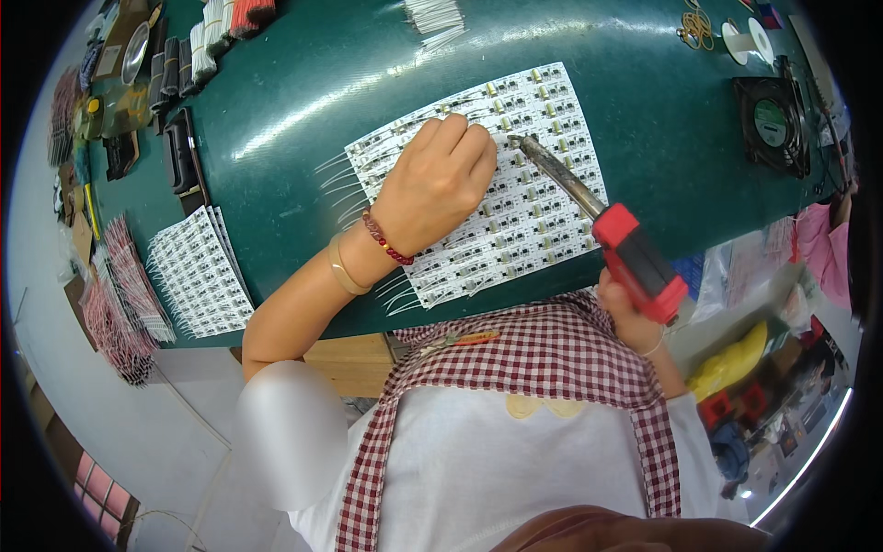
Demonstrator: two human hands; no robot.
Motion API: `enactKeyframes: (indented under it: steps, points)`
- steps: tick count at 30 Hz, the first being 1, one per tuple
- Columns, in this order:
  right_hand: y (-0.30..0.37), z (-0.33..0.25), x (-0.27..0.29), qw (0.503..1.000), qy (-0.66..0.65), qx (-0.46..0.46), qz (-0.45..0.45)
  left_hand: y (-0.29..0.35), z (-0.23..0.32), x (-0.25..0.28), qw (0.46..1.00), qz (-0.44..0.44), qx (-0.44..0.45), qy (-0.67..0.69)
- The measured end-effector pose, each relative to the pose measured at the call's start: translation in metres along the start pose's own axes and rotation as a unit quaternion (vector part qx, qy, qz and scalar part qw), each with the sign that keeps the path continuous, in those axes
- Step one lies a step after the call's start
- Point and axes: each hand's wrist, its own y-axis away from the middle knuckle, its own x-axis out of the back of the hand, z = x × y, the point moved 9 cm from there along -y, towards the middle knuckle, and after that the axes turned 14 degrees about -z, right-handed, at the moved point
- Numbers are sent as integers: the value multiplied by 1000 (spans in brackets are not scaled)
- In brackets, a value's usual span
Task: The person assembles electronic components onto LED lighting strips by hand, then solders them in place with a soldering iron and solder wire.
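Observation:
A white panel of small circuit boards point(547, 216) lies at a slant on the green tabletop. Thin white wires point(342, 191) stick out from its left edge. Over the panel's middle is my left hand point(437, 179), its fingers curled down and closed. Whatever those fingertips pinch is hidden beneath them. Beyond the panel's near right corner, my right hand point(627, 313) grips a red and black soldering iron point(636, 258). The iron's metal shaft slants across the panel. Its tip is just right of my left fingers, close to the board; whether it touches cannot be told.
More circuit board panels point(198, 276) are stacked at the left, beside bundles of reddish wires point(120, 308). White wires point(435, 20) lie at the far edge. A black fan point(773, 126) and a white spool point(750, 41) stand at the right. The green tabletop point(285, 101) extends around the panel.

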Motion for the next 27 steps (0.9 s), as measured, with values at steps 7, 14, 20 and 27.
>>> enactKeyframes:
  steps: [7,14,20,27]
  points:
    - [7,13,1,999,-19,-28,-14,1,0,0,1000,-3,11,-1]
    - [14,19,2,999,-22,-32,0,5,-1,0,999,21,17,34]
    - [9,15,-1,999,-27,-30,-14,7,3,4,998,48,30,16]
    - [12,20,-3,1000,10,-17,-3,5,5,1,999,43,25,18]
